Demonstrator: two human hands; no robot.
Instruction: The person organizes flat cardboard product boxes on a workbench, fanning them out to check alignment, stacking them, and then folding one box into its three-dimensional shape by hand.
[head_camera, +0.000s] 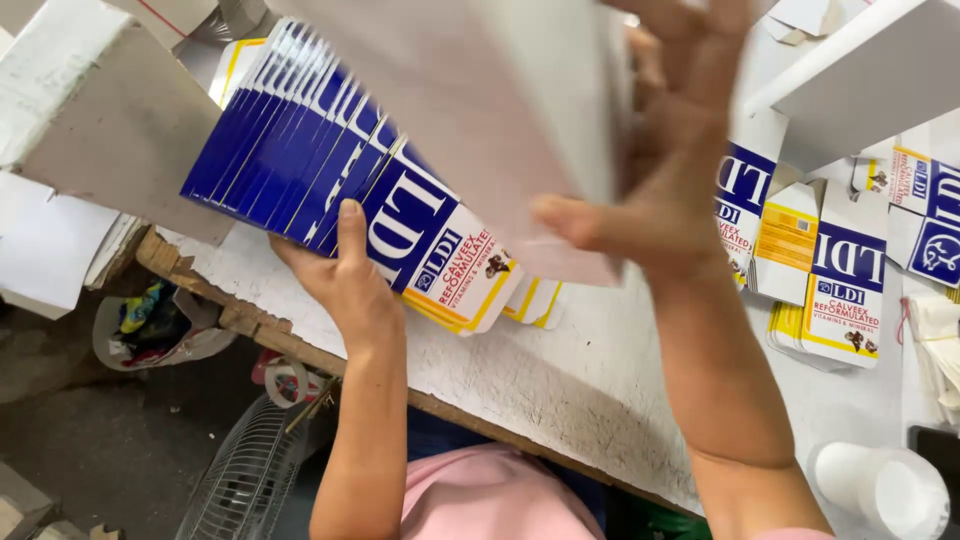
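While fanned wide across the upper left of the frame, fanned stack of flat blue, white and yellow printed cardboard cartons (330, 170) held from below by left hand (345, 285), fingers closed under the lower edge and thumb pressed up against the front sheet near frame centre. Right hand (665, 190), blurred, fingers spread and pressed against the back of a flat grey-white cardboard sheet (500, 110) lifted high at top centre; thumb tip showing at the sheet's lower edge, so clamped on it, though the blur hides how firmly.

Risks, as judged from this view:
- Fan so widely spread that the outermost cartons at upper left could slide out, one thumb being the only check on the front.
- Grip on the raised sheet looks shallow, near one corner; a quick swing could flip it free or bend it.
- Raised sheet could clip the fan's top edge and knock cartons loose.
- Loose cartons could slide over the rough white table edge (520, 390) at lower centre and land on the wire fan guard (245, 480) at lower left.
- White plastic cup (880, 490) at lower right close by the right forearm, easily tipped by an elbow.
- More printed cartons (840, 290) lying at right, where dropped ones could mix in.
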